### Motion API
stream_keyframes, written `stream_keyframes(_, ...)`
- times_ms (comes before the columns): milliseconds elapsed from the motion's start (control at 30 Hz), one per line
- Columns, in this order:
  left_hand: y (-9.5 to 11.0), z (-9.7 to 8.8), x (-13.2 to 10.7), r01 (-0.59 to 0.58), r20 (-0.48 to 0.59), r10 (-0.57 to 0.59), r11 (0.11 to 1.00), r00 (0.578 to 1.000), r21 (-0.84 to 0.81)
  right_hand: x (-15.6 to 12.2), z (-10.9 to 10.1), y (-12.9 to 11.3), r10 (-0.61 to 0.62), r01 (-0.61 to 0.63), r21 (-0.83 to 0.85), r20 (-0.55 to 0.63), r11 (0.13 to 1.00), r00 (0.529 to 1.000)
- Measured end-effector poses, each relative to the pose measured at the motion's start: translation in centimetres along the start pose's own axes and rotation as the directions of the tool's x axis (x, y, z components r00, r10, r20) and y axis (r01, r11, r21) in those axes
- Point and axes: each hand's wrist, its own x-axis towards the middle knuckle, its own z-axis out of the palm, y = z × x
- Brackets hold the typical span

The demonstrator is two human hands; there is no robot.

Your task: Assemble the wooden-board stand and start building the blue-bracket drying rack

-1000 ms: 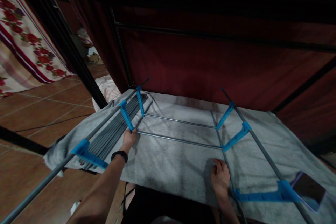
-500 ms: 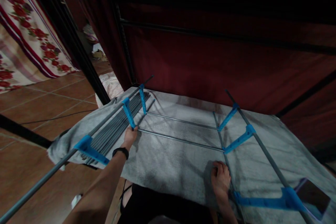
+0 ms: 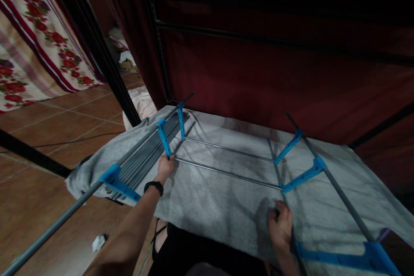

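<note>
A frame of grey metal rods with blue plastic connectors lies on a grey towel. My left hand, a black band at the wrist, is closed around the left rail at the foot of a blue connector. My right hand is closed on the lower right rod, below another blue connector. A bundle of loose grey rods lies left of my left hand.
Dark red fabric on a black frame rises behind the towel. Brown tiled floor spreads to the left, with a floral cloth at the far left and a crumpled white scrap. A black post slants across.
The view has swung slightly, shifting everything rightward and down. Both hands keep their hold on the frame; the dark flat object at the lower right has left the picture.
</note>
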Motion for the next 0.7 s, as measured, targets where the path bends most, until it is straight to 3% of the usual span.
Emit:
stream_keyframes(133,-0.2,-0.1,0.0,-0.017,0.027,0.017,1.000,0.999,0.008,2.4,-1.1,0.6,0.151,-0.153,0.000,-0.155,0.988,0.976)
stream_keyframes(200,-0.3,-0.1,0.1,-0.030,0.036,0.030,1.000,0.999,0.006,3.9,-1.5,1.2,0.216,-0.217,0.011,-0.171,0.976,0.961)
stream_keyframes(333,-0.4,-0.1,0.4,-0.055,0.044,0.055,0.998,0.997,-0.003,6.5,-1.1,2.3,0.364,-0.373,0.148,0.089,0.916,0.927)
stream_keyframes(400,-0.5,-0.1,0.5,-0.058,0.051,0.058,0.998,0.997,0.000,7.2,-0.6,2.4,0.380,-0.411,0.180,0.184,0.894,0.907)
stream_keyframes(567,-0.6,0.0,0.7,-0.028,0.042,0.027,0.999,0.999,0.034,8.4,-0.5,1.4,0.364,-0.385,0.103,0.175,0.917,0.915)
stream_keyframes(700,-0.5,0.3,0.8,-0.003,0.008,0.002,0.998,1.000,0.067,8.9,-1.4,-0.1,0.415,-0.409,-0.067,0.162,0.910,0.895)
